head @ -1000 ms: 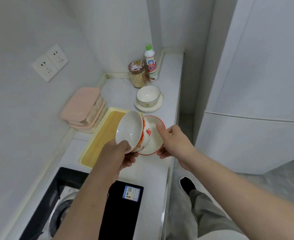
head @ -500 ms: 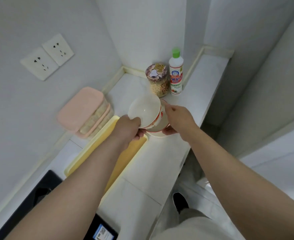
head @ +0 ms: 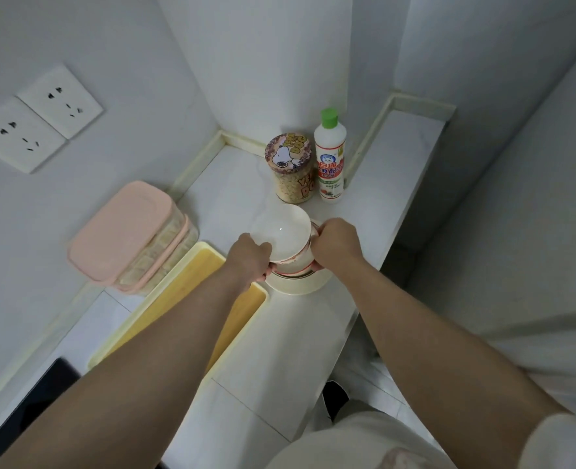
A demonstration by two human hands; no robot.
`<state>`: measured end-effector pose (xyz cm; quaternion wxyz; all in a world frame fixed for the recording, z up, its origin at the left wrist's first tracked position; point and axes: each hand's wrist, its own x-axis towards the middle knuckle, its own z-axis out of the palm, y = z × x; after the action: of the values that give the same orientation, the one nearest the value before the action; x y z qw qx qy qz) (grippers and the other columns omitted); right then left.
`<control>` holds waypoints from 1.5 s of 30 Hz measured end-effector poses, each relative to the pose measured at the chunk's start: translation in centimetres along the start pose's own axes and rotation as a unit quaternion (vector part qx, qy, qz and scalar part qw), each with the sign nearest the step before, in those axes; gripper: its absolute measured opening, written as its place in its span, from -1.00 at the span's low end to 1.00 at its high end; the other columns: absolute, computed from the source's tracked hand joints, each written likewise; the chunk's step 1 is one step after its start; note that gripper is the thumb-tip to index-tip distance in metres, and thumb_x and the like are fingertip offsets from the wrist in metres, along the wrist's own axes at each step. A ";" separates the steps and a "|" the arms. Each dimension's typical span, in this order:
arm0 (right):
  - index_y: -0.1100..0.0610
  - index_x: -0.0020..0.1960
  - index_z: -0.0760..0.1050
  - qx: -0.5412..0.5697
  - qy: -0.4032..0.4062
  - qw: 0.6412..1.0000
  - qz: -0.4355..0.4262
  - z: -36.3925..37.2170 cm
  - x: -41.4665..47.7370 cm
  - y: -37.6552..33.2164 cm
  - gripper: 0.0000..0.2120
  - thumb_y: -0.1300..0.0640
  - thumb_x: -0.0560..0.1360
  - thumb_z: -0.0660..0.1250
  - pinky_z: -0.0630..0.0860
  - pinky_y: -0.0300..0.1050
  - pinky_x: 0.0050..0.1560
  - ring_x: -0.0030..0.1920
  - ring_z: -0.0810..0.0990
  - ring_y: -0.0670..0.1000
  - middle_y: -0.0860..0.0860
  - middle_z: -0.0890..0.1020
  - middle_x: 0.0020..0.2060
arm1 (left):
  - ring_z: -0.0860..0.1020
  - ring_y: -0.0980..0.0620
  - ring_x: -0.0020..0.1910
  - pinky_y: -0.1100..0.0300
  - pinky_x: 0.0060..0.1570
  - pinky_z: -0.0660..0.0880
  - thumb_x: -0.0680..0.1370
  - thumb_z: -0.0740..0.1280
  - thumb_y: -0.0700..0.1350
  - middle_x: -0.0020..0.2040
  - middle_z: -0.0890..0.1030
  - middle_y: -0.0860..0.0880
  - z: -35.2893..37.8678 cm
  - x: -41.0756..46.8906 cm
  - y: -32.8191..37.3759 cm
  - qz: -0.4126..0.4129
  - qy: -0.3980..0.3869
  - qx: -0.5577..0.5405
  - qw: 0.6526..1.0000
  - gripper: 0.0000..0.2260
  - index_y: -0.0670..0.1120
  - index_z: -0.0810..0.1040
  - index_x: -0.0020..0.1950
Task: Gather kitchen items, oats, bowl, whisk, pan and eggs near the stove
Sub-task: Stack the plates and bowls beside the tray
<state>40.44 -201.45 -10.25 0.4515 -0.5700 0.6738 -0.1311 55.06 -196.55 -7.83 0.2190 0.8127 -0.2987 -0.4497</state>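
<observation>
Behind empty bowl (head: 281, 231) and plate (head: 293, 271), jar (head: 289, 164) of oats (head: 288, 192)

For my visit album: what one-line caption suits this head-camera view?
Left hand and right hand hold a white bowl and red-rimmed plate over a cream saucer, beside the oats jar.

Stove (head: 36, 401) mostly beyond the lower-left edge.

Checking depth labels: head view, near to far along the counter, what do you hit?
Black glass cooktop → shallow yellow plastic tray → white ceramic bowl held by left hand and right hand → clear oats jar with cartoon-dog lid. Omitted, depth overlaps: pink-lidded clear boxes, green-capped white bottle.
</observation>
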 end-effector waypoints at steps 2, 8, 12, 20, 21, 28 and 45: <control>0.21 -0.03 0.61 -0.011 0.005 1.000 -0.005 0.6 0.5 0.3 -0.81 0.12 0.45 0.34 0.68 0.11 -0.18 -0.21 0.69 0.22 0.15 0.67 -0.12 | 0.39 -0.01 -0.48 0.25 -0.56 0.32 0.60 0.10 -0.23 -0.16 0.51 -0.24 0.4 0.3 -0.2 -0.003 -0.002 0.000 1.000 -0.74 -0.25 0.34 0.27; 0.21 0.04 0.59 -0.066 0.012 0.997 -0.039 0.6 0.6 0.3 -0.79 0.24 0.41 0.34 0.67 0.12 -0.12 -0.13 0.67 0.21 0.16 0.65 -0.06 | 0.43 0.00 -0.47 0.24 -0.54 0.36 0.60 0.12 -0.20 -0.19 0.55 -0.23 0.5 1.1 -1.4 -0.002 -0.001 0.010 1.000 -0.72 -0.22 0.32 0.29; 0.17 0.16 0.44 -0.105 0.034 0.992 -0.065 0.7 0.5 0.6 -0.73 0.25 0.48 0.37 0.61 0.09 0.05 0.05 0.59 0.18 0.14 0.57 0.07 | 0.43 0.01 -0.43 0.22 -0.50 0.36 0.60 0.13 -0.20 -0.19 0.57 -0.23 0.1 0.9 -1.8 0.012 0.000 0.006 1.000 -0.67 -0.17 0.27 0.36; 0.18 0.23 0.53 -0.170 0.051 0.978 -0.109 0.8 0.0 1.6 -0.76 0.19 0.58 0.27 0.51 -0.06 0.06 0.08 0.57 0.14 0.14 0.51 0.13 | 0.44 -0.01 -0.44 0.21 -0.51 0.36 0.59 0.13 -0.21 -0.16 0.58 -0.27 -0.3 0.6 -2.0 0.026 0.012 0.012 1.000 -0.70 -0.18 0.27 0.32; 0.17 0.21 0.55 -0.165 0.053 0.979 -0.109 0.8 -0.1 1.7 -0.77 0.17 0.59 0.26 0.52 -0.05 0.06 0.07 0.57 0.14 0.13 0.51 0.12 | 0.46 -0.01 -0.43 0.21 -0.53 0.36 0.59 0.13 -0.21 -0.09 0.60 -0.29 -0.2 0.5 -1.9 0.027 0.012 0.023 0.999 -0.70 -0.17 0.27 0.33; 0.09 -0.20 0.58 0.027 0.068 0.993 -0.089 0.1 -0.7 1.9 -0.50 -0.14 0.66 0.02 0.52 -0.07 -0.13 -0.20 0.61 0.06 0.01 0.63 -0.27 | 0.59 -0.18 -0.27 0.12 -0.37 0.54 0.57 0.15 -0.19 0.03 0.61 -0.30 0.5 1.1 -1.6 0.039 0.026 0.114 0.992 -0.60 -0.12 0.19 0.40; 0.18 -0.12 0.64 -0.047 0.099 0.991 -0.080 1.4 -1.5 2.8 -0.81 0.18 0.55 0.26 0.65 -0.01 -0.11 -0.22 0.61 0.03 0.05 0.64 -0.23 | 0.48 -0.11 -0.13 0.11 -0.32 0.36 0.57 0.16 -0.08 -0.15 0.45 -0.02 2.5 1.6 -1.2 0.053 0.093 0.374 0.921 -0.55 -0.08 0.23 0.46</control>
<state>39.55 -198.79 -12.30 0.3435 -0.6267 0.6731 -0.1904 53.92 -196.93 -10.79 -0.0500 0.8566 -0.4662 -0.2153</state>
